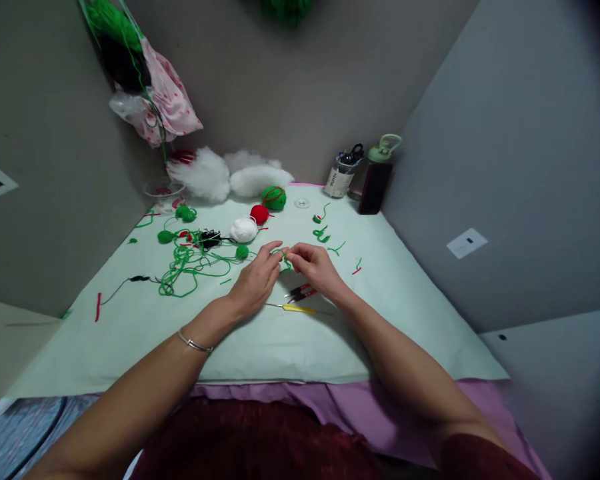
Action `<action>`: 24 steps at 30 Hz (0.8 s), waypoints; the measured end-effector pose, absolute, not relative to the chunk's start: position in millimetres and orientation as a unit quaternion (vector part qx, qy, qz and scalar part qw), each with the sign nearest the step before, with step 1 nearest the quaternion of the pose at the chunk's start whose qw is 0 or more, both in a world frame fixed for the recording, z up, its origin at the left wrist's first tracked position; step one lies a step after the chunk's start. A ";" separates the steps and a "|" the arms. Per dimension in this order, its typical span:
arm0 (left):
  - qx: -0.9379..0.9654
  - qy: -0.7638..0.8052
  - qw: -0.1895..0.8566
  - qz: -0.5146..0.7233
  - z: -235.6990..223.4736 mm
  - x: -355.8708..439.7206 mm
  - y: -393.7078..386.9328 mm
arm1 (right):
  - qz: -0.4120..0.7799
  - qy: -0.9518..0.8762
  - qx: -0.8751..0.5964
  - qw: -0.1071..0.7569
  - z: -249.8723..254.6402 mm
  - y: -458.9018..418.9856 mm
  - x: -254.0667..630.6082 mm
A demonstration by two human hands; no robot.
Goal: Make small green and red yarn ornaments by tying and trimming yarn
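Yarn piece [287,265], green and small, sits at the fingertips, between the left hand [257,283] and the right hand [317,267], above the worktop [410,313]. Its visible part trails down from the fingers toward the wearer; its true long axis is too small to make out. Neither hand is clearly nearer, since both reach its upper end. The right grip is pinched, thumb against fingertip, with the piece in it. The left grip is curved and loosely spread beside the piece; how firmly its fingers close I cannot tell.

Just below the right hand lie red-and-black snips [301,292], and nearer the wearer a yellow-handled hook [299,309], lying roughly crosswise. The front edge is well apart from both hands, beyond the hook. A small green ball [241,252] rests just beside the left hand, with a black yarn clump [211,239] and looped green strands farther left.

Farther back sit a white ball [243,229], a red ball [259,214] and a larger green ball [275,198], then white stuffing [260,181] by the wall. Green scraps [321,233] lie beyond the right hand; a holder [339,181] and a bottle [377,187] stand at the back right.
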State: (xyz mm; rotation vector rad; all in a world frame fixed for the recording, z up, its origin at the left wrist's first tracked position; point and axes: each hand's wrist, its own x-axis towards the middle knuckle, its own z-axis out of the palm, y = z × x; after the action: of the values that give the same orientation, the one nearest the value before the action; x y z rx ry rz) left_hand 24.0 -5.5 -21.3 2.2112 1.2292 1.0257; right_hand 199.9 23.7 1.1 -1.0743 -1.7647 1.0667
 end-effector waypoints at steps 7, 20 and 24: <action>0.789 0.427 0.224 0.380 -20.9 21.5 -3.6 | 0.410 -0.713 -0.419 0.384 3.8 18.8 199.8; 0.535 0.447 0.502 0.511 -8.8 18.1 2.9 | 0.182 -0.786 -0.441 0.394 2.3 6.5 196.7; 0.497 0.437 0.550 0.509 -9.3 17.3 4.2 | 0.146 -0.802 -0.430 0.387 2.6 4.7 196.4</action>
State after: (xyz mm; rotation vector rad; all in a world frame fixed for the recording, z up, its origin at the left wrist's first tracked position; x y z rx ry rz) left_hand 17.3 4.2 -9.3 1.1771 1.0348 1.2042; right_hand 196.4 4.7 2.6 -1.0952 -2.0414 0.3716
